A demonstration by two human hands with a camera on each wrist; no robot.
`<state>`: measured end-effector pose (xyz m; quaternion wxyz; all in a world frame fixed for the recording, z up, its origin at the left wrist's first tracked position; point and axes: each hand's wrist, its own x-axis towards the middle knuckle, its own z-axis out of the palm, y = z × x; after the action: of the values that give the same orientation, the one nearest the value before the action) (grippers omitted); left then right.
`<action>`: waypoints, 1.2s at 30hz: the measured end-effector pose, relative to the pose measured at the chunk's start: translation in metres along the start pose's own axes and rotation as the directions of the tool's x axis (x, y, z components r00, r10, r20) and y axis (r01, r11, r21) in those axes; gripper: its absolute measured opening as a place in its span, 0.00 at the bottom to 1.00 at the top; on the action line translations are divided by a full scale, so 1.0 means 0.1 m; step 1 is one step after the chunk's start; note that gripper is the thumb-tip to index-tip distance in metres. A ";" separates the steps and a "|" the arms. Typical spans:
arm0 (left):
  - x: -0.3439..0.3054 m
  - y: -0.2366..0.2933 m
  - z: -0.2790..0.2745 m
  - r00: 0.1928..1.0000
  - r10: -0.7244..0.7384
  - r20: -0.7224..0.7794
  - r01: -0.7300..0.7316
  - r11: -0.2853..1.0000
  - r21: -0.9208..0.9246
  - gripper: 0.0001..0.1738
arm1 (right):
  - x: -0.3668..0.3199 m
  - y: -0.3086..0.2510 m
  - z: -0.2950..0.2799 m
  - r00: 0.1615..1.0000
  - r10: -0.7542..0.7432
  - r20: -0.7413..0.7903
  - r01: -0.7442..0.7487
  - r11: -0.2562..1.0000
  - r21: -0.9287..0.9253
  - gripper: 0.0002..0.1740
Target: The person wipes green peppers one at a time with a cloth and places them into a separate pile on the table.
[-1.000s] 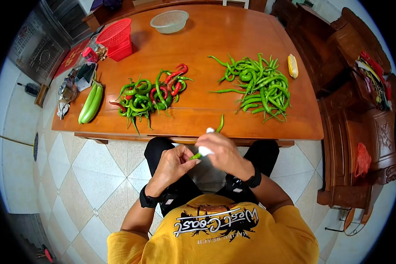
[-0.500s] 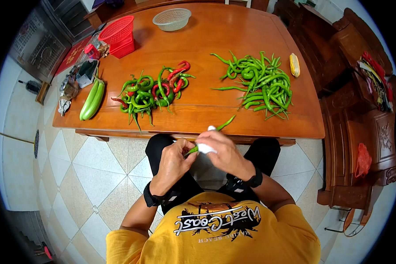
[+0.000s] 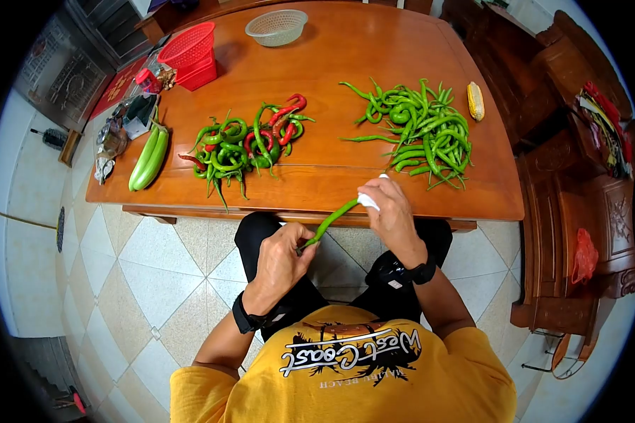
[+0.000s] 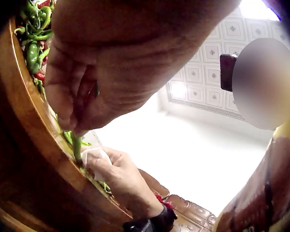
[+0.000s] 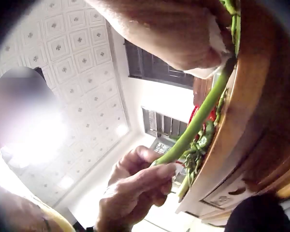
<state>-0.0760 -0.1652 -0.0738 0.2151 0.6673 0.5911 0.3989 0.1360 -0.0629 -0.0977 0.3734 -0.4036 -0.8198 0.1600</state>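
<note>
My left hand (image 3: 281, 255) pinches one end of a long green chili pepper (image 3: 334, 220) between thumb and fingers, in front of the table's near edge. A folded white tissue (image 3: 367, 201) is held in my right hand (image 3: 392, 215), wrapped about the pepper's far end. In the right wrist view the pepper (image 5: 195, 130) stretches, slightly curved, between both hands. The left wrist view shows the tissue (image 4: 95, 155) under the right thumb. On the table lie a pile of green peppers (image 3: 430, 134) at right and a pile of mixed red and green peppers (image 3: 226, 156) at left.
The wooden table (image 3: 317, 141) also bears an ear of corn (image 3: 475, 101), two long green eggplants (image 3: 149, 159), a red basket (image 3: 189, 53) and a pale colander (image 3: 276, 28). Bags and a jar (image 3: 111, 141) crowd the left edge. Carved wooden furniture (image 3: 578, 176) stands at right.
My right hand has slid away from the left, up and to the right with the tissue, baring the pepper's length between the hands. The left hand still pinches its end.
</note>
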 end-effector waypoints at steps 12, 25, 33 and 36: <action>-0.01 0.01 0.02 1.000 -0.001 0.007 0.001 0.998 0.069 0.08 | -0.03 -0.23 0.15 0.997 -0.066 0.041 0.059 0.986 0.158 0.20; -0.01 -0.12 0.04 0.997 -0.014 0.071 0.008 0.996 0.087 0.09 | -0.11 -0.46 0.18 0.983 -0.156 0.097 0.112 0.928 0.356 0.22; -0.05 -0.11 0.05 0.915 -0.290 0.280 0.332 0.937 -0.112 0.19 | 0.03 -0.24 0.18 0.990 -0.136 0.039 0.122 0.962 0.246 0.21; -0.05 -0.14 0.05 0.876 -0.329 0.353 0.411 0.892 -0.189 0.20 | 0.12 -0.03 0.15 0.998 -0.065 0.002 0.064 0.987 0.149 0.20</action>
<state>-0.0804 -0.1664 -0.0883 0.4635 0.5613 0.6100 0.3131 0.1186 -0.0551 -0.1007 0.4044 -0.3474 -0.8196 0.2098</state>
